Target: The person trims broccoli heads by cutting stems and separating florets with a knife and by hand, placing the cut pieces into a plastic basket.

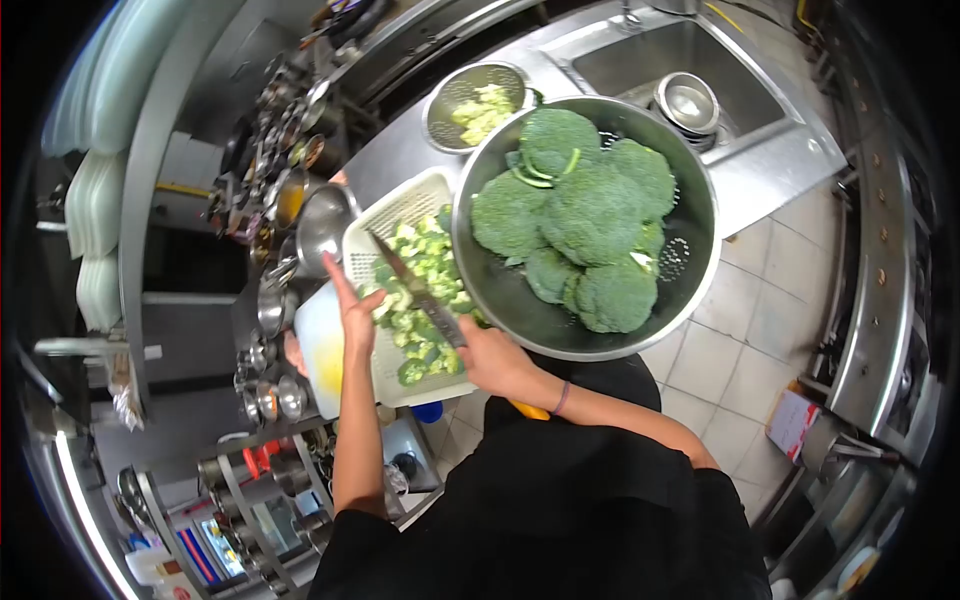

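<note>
My right hand is closed around a knife, its blade slanting up and left over cut broccoli pieces. The pieces lie in a white perforated basket. My left hand is beside the basket's left side, with thumb and fingers apart and nothing seen in it. Close to that hand is a pale board with a yellow patch. Right of the knife stands a large steel colander with several whole broccoli heads. An orange piece shows under my right wrist; I cannot tell what it belongs to.
Behind the large colander, a smaller colander holds pale green pieces. A steel sink with stacked bowls is at the back right. Metal bowls and pans crowd the left. Tiled floor shows at right, beside a cooking line.
</note>
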The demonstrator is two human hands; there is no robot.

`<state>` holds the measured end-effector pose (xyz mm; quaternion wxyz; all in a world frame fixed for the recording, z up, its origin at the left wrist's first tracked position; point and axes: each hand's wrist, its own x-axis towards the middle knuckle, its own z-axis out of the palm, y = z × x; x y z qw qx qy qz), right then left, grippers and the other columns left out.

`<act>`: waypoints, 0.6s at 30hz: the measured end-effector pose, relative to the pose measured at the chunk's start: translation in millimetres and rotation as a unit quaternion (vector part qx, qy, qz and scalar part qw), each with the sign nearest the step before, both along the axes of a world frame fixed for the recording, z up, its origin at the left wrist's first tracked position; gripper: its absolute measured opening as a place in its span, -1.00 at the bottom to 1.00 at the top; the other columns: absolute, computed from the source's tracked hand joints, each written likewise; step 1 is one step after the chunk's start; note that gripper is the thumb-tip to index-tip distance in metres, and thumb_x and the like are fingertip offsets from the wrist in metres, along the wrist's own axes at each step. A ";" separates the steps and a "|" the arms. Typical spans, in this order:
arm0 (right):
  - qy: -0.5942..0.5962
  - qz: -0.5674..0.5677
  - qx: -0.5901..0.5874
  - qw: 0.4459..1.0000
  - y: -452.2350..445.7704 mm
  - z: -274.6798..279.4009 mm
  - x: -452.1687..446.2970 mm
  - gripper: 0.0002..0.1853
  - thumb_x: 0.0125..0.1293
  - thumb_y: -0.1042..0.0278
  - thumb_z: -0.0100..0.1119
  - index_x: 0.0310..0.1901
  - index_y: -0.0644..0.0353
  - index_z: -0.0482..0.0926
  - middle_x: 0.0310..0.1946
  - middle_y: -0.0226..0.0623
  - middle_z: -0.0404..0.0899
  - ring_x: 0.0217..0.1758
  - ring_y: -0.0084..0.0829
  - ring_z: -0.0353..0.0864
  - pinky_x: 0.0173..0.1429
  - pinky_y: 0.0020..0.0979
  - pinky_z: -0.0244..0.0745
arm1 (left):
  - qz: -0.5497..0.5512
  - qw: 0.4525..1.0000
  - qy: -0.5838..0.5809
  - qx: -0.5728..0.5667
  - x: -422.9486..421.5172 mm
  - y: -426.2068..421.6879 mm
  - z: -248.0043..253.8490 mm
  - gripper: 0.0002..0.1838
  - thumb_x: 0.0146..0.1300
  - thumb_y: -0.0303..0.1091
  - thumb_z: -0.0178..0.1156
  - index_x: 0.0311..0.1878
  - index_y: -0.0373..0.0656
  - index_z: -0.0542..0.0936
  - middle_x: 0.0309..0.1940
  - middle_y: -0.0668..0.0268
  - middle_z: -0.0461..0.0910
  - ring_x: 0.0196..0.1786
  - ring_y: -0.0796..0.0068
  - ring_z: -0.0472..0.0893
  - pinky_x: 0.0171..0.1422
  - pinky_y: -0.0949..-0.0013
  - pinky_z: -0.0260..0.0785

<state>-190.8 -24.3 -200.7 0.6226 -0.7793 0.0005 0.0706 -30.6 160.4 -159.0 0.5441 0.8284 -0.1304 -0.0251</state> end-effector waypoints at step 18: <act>0.052 0.108 -0.044 0.992 6.6 -4.9 4.5 -0.82 0.09 0.57 0.08 -0.25 0.39 0.57 -0.25 0.17 0.63 -0.18 0.12 0.65 -0.11 -0.01 0.53 | -0.380 0.806 -0.277 0.358 -78.0 -220.7 72.3 0.27 -0.26 -0.37 0.60 0.56 0.16 0.06 0.60 0.04 -0.19 0.61 -0.09 -0.12 0.57 -0.23 -0.12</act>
